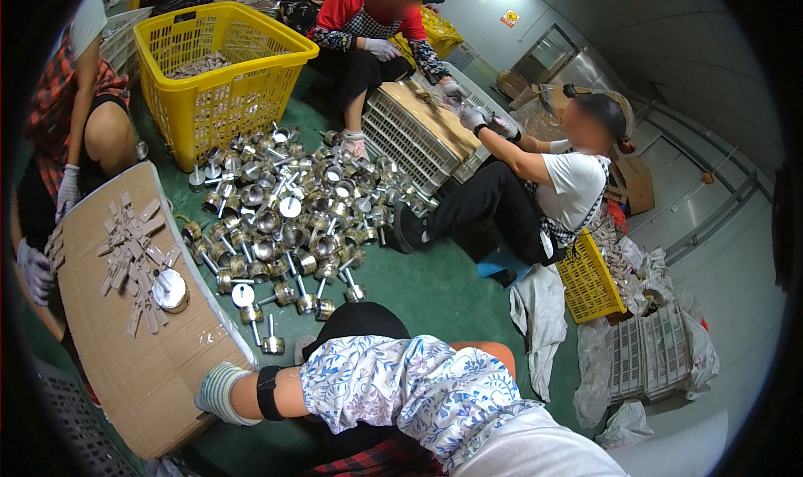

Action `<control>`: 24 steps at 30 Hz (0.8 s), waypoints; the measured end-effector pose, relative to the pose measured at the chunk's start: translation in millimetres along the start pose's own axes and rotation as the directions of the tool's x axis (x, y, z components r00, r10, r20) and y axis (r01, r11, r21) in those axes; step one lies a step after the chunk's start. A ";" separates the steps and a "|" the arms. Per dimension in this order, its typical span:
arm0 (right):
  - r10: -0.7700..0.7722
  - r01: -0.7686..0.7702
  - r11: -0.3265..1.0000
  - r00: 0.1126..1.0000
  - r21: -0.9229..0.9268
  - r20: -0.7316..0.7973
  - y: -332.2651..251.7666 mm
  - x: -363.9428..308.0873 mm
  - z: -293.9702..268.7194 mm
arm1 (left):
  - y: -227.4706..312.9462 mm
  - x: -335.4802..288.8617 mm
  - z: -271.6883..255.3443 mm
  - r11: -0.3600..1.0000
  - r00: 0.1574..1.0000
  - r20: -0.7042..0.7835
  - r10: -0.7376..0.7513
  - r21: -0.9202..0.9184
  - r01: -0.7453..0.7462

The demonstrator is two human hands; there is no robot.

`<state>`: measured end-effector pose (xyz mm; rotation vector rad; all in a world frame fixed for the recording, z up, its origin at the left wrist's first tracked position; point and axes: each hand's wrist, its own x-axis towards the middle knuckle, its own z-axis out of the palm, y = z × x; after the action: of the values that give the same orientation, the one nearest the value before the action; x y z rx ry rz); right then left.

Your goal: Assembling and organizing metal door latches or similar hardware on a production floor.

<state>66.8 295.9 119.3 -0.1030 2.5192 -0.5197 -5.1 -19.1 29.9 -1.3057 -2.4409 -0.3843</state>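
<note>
My right arm reaches leftward in a blue floral sleeve, with a black band near the wrist. My right hand [222, 393], in a striped glove, is at the near right edge of a cardboard sheet [188, 352]. Its fingers are turned away and hidden, so any grip cannot be made out. On the cardboard lie a loose heap of flat grey-brown strips [125, 255] and one round metal piece with a pale disc top [171, 290]. Beyond the sheet, a large pile of round metal cups with short stems [288, 226] covers the floor. My left hand is out of view.
A yellow basket [159, 76] stands behind the pile. At left, a co-worker's gloved hand [35, 272] is beside the cardboard. Two seated co-workers [368, 25] [544, 176] reach over stacked crates [410, 142]. Another yellow basket [590, 280] and grey crates [648, 356] are at right.
</note>
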 end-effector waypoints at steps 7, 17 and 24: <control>0.012 -0.013 1.000 1.000 0.009 0.025 1.5 -1.4 -1.7 | 13.3 6.6 -3.0 1.000 0.999 0.035 -0.026 0.016 0.025; 0.004 -0.004 1.000 1.000 0.001 0.030 0.0 -0.2 -2.7 | 18.0 9.6 -5.2 1.000 0.996 -0.089 0.012 0.008 -0.011; -0.012 0.012 1.000 1.000 0.011 -0.001 1.9 1.7 1.9 | 5.8 -3.9 7.4 1.000 0.998 -0.056 -0.008 0.003 0.008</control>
<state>66.5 296.8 116.2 -0.1139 2.5173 -0.5390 0.5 -16.0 22.0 -1.2670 -2.4000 -0.4138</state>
